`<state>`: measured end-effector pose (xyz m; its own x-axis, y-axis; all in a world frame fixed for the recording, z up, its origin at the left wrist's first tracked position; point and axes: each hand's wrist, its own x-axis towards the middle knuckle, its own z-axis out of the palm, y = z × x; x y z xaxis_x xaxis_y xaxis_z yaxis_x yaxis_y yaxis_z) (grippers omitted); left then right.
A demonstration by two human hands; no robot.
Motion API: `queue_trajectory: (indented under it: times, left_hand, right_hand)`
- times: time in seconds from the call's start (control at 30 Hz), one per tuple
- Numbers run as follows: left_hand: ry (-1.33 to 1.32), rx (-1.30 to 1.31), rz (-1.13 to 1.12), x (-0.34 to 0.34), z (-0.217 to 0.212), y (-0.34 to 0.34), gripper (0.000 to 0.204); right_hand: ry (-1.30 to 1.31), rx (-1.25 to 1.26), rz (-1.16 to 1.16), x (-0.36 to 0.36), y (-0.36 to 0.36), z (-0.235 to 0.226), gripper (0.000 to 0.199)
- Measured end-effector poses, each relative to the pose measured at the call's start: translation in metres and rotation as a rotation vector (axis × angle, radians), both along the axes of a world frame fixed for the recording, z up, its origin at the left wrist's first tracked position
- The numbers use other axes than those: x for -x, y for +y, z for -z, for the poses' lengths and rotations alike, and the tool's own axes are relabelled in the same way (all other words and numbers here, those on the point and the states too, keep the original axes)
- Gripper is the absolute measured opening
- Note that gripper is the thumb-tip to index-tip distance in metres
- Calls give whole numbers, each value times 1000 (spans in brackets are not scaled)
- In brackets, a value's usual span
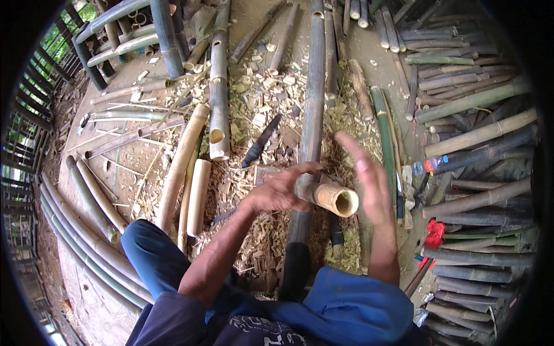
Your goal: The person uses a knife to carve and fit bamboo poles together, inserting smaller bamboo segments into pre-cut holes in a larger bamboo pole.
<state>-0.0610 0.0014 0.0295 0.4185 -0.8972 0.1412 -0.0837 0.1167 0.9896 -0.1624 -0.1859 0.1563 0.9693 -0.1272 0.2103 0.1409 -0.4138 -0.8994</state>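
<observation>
A short bamboo tube (333, 199), its pale hollow end shaved bare, lies across a long dark bamboo pole (314, 86). Whether it passes through the pole or rests on it, I cannot tell. My left hand (283, 189) curls round the tube's darker part, with the thumb on the near side and fingers on the far side. To the right of the shaved end, my right hand (372, 181) is raised with fingers stretched out and nothing in it, slightly blurred. A dark-bladed knife (262, 141) with a black handle lies on the shavings beyond my left hand.
Wood chips (277, 92) cover the ground ahead. Bamboo poles (216, 115) lie to the left, near a pale peeled length (199, 196). Stacked bamboo (479, 207) fills the right side, with a plastic bottle (430, 165) and red plastic (434, 233). A bamboo frame (167, 37) stands far left.
</observation>
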Motion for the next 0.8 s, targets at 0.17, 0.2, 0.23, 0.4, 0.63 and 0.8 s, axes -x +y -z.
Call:
queue_trajectory:
  times: [0.17,0.2,0.23,0.4,0.63,0.8]
  left_hand:
    - [-174,40,-93,47,-53,-59,88]
    - [-226,28,-109,48,-51,-58,84]
    - [-271,31,-110,49,-47,-59,81]
    - [-322,27,-166,38,-53,-30,68]
    - [-363,-178,-226,39,-63,-15,70]
    - [-109,-109,-293,52,-56,-18,59]
  right_hand:
    - [191,-50,418,51,-77,71,35]
    - [243,-81,401,57,-77,92,35]
    - [298,-101,401,65,-77,105,34]
    - [401,78,447,104,-69,134,29]
    - [582,245,470,165,-56,184,40]
    - [415,202,422,150,-20,177,68]
